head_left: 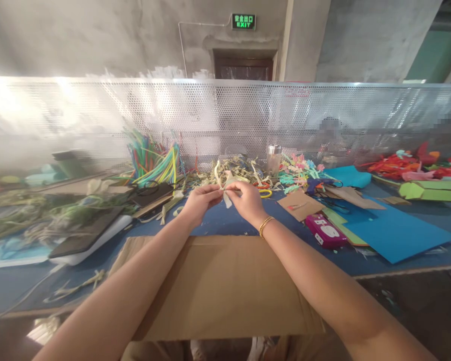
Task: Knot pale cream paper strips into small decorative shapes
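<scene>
My left hand [203, 200] and my right hand [246, 199] meet over the table in front of me, fingertips almost touching. Both pinch a pale cream, leaf-like strip [228, 201] that looks thin and soft. One end of it hangs below the fingers, and pale pieces stick up above them; where they join is hidden by my fingertips. Just behind my hands lies a heap of dry, brownish-green strips [238, 168]. A yellow ring-shaped handle [265, 193] shows beside my right hand. Under my forearms a brown cardboard sheet [229, 286] reaches over the table's front edge.
On the left are coloured pipe cleaners [156, 165], a dark flat pad [86, 235] and dried strips [7, 213]. To the right lie a purple box [325, 231], blue sheets [402, 228] and red pieces [393, 165]. A perforated metal screen [195, 110] closes the back.
</scene>
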{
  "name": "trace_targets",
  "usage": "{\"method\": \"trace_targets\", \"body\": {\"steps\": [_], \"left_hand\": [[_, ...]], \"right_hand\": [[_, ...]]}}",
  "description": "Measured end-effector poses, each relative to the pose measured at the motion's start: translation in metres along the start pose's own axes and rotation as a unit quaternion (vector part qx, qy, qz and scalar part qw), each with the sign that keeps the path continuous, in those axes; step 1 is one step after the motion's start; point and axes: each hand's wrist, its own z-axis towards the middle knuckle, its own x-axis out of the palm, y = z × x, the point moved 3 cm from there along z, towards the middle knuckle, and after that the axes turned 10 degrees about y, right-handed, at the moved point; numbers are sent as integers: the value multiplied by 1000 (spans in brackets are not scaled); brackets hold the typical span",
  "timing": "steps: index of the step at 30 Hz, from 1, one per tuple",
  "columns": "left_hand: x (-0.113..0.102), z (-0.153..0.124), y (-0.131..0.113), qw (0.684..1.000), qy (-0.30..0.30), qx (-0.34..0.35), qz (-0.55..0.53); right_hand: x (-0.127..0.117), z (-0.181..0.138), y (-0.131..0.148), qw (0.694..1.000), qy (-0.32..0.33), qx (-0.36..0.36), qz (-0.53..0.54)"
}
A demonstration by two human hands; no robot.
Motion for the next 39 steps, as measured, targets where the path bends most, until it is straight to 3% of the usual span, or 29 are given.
{"method": "trace_targets", "body": {"steps": [6,13,22,29,33,39], "left_hand": [[-1,-1,-3,999,-4,-22,-43],[-3,2,0,1000,-6,-5,-20],[-2,3,2,995,12,39,94],[5,1,0,992,8,65,109],[4,2,1,995,10,70,63],[1,0,-3,996,12,45,76]], "right_hand": [[-7,-1,14,992,14,-66,-105],[-8,-1,15,990,17,-71,-118],[-1,0,1,999,-12,17,-31],[7,0,-9,996,-23,76,45],[9,0,-9,993,-16,93,74],[-5,0,-2,994,-86,55,-45]]}}
